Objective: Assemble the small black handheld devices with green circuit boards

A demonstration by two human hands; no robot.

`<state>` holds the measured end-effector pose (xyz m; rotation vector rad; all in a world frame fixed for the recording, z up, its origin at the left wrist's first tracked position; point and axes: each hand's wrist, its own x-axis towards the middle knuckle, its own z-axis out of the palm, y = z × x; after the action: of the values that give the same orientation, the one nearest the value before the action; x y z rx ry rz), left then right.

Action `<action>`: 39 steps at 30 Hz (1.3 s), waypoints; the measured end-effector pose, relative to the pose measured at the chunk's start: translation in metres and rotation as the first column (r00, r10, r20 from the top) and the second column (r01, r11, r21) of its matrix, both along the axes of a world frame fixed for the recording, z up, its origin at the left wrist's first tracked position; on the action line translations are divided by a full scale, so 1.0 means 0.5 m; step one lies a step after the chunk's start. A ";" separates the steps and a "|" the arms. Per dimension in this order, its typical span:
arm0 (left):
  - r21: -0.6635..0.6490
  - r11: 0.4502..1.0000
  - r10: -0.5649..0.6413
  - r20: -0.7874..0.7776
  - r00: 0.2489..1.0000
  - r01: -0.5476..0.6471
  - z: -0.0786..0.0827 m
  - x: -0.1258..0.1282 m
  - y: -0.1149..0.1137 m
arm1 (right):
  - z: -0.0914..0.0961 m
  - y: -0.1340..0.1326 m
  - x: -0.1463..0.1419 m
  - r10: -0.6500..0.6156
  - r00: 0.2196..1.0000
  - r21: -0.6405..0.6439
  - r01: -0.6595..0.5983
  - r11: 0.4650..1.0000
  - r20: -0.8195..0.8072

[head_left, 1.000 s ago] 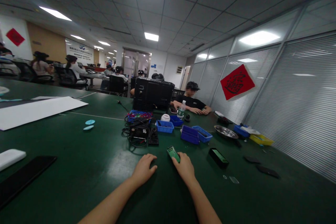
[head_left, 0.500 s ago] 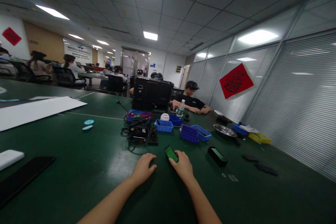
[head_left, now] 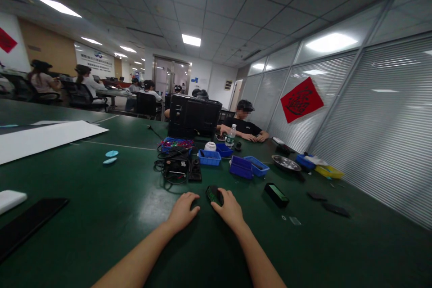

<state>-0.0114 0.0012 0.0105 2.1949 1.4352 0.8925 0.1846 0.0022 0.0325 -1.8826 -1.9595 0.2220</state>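
Observation:
My right hand (head_left: 229,209) grips a small green circuit board (head_left: 213,194) with dark edges, thumb on the near side and fingers on the right. The board looks darker and tilted, and part of it is hidden by the fingers. To its left, my left hand (head_left: 185,210) hovers over or rests on the table with thumb and fingers apart, holding nothing. A black box with a green panel inside (head_left: 276,194) lies to the right of my right hand. Close by are a small ring (head_left: 284,218) and a clear plastic piece (head_left: 294,221).
Ahead are a black adapter with tangled cables (head_left: 176,165), blue bins (head_left: 209,158), a water bottle (head_left: 230,136) and a large black casing (head_left: 195,117). A metal bowl (head_left: 286,163) and yellow tray (head_left: 329,171) stand right. Another person (head_left: 246,123) sits across the green table (head_left: 111,229).
The circuit board has turned in my right hand, its bright green face now darker and angled differently. My left hand has hardly moved. The whole view has shifted slightly.

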 end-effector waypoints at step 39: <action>0.018 1.000 -0.009 -0.017 1.000 0.009 -0.007 0.001 0.004 | -0.020 -0.020 -0.066 -0.116 0.906 0.253 0.010 0.967 0.407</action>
<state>-0.0110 0.0032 0.0072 2.2257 1.4295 0.8888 0.1516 -0.0079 0.0224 -1.9374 -2.0666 -0.4675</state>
